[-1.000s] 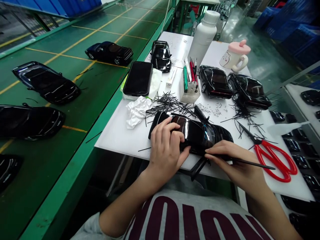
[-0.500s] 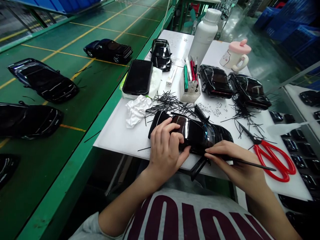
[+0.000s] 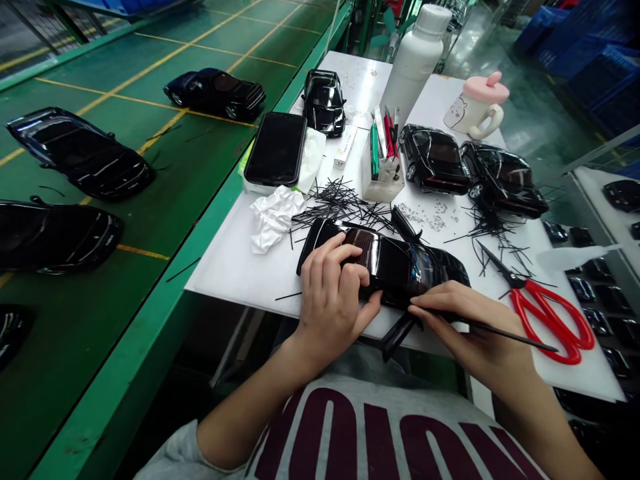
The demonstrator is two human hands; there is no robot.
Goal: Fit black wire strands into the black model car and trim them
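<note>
White table (image 3: pixel 227 270), holder (image 3: pixel 381 192) of pens (image 3: pixel 389 141), left fingers (image 3: pixel 331 268) clasping black car (image 3: pixel 393 263), right fingers (image 3: pixel 443 300) pinching dark stick (image 3: pixel 543 345)

"Where do we look from?"
"Head height, facing forward and down, our shirt (image 3: pixel 380 443) close at the bottom edge."
"And beyond?"
"We see across the table (image 3: pixel 230 273) to the floor (image 3: pixel 540 130)."

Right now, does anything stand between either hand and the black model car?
Nothing visible: the left hand rests on the black model car, and the right hand, holding a thin black stick, is at its near side. The red-handled scissors lie off to the right, not between.
</note>
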